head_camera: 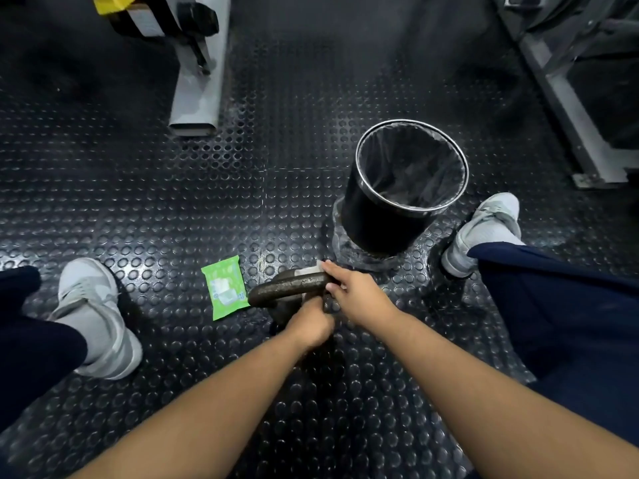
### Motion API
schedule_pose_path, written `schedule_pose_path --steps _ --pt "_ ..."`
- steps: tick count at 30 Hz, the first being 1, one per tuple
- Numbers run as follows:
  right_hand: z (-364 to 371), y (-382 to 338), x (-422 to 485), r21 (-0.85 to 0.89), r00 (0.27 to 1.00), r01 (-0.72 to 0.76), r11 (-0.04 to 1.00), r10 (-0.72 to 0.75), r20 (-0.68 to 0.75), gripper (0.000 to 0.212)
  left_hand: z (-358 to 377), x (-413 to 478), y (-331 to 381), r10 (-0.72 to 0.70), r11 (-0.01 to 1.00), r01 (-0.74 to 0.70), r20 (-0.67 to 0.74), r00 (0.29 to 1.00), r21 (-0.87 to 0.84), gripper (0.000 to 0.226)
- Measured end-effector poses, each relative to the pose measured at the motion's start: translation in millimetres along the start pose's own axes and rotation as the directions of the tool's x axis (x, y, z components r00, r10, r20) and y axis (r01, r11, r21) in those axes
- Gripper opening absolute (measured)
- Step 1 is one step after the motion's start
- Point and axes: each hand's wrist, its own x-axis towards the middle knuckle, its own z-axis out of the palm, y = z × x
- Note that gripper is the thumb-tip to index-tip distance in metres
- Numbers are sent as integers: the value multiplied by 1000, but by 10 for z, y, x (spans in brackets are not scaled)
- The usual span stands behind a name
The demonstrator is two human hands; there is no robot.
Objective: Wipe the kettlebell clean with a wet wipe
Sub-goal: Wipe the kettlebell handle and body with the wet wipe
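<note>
**Kettlebell handle being wiped on a gym floor**

A black rubber floor (pixel 138 167) covered in raised round studs is seen from above, from the head of a person crouched or seated low. A grey machine leg (pixel 197 91) is seen at the upper left.

A black waste bin (pixel 377 223) with a clear liner is stood just beyond the work, probably so that a used wipe can be dropped in without rising. A left shoe (pixel 93 312) and a right shoe (pixel 484 229), both pale grey, are planted wide apart, which leaves the space between them for the work.

The kettlebell (pixel 290 286), dark and rough-surfaced, is set on the floor between the feet, its thick handle uppermost.

The left hand (pixel 311 324) is curled against the near side under the handle, seemingly to steady the weight; the fingers themselves are hidden. The right hand (pixel 359 293) is closed over the handle's right end.

A green wipe pack (pixel 224 288) is laid flat just left of the kettlebell, within easy reach.

A white wet wipe (pixel 309 271) is pressed onto the handle under the right fingers.
</note>
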Motion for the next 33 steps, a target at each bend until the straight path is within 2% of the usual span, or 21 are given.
schedule_pose_path --steps 1,3,5,7,9,12,14,16,18,20,22,23,25,28,31,33 --pt "8 -6 4 -8 1000 4 1000 -4 0 51 -88 -109 164 -10 1000 10 -10 1000 -26 33" --pt "2 -18 14 -28 1000 0 1000 0 -2 52 -121 -322 440 -35 962 22 -43 998 -273 21" --pt "-23 -14 22 -28 1000 -5 1000 5 11 51 -6 -449 529 -64 857 45 -19 998 -514 19" --pt "-55 -4 39 -10 1000 -8 1000 8 22 49 100 -554 454 -36 790 14 -24 999 -613 28" --pt "-80 12 58 -13 1000 -7 1000 7 13 48 155 -533 289 68 863 -86 -54 996 -498 45" --pt "-84 18 55 -10 1000 2 1000 -2 6 47 89 -513 180 181 979 -188 -84 980 -82 56" --pt "-87 1 45 1 1000 3 1000 -3 13 46 -28 -471 181 168 964 -159 -27 985 214 63" --pt "-84 0 54 6 1000 3 1000 -3 16 47 -128 -375 239 47 932 -48 12 999 359 61" --pt "-77 4 58 1 1000 6 1000 -6 10 48 -151 -305 320 -12 940 10 4 1000 341 56" --pt "-85 -2 44 -4 1000 3 1000 -3 5 49 -118 -312 351 33 968 -32 1 999 248 52" --pt "-90 -2 31 -6 1000 10 1000 -10 9 48 -88 -391 279 119 989 -120 18 993 86 57" --pt "-95 0 34 -7 1000 15 1000 -15 10 48 -68 -445 238 163 985 -161 28 986 -58 62" --pt "-104 4 32 -6 1000 20 1000 -20 8 47 9 -563 188 239 933 -215 49 970 -290 71" --pt "-107 -10 41 -14 1000 10 1000 -10 14 47 165 -628 182 232 882 -205 12 973 -424 81" --pt "-118 -23 34 -16 1000 4 1000 -4 12 47 155 -546 134 196 926 -185 0 981 -330 67" --pt "-120 -15 27 -10 1000 3 1000 -3 15 47 -47 -447 136 158 987 -158 40 987 -9 69"
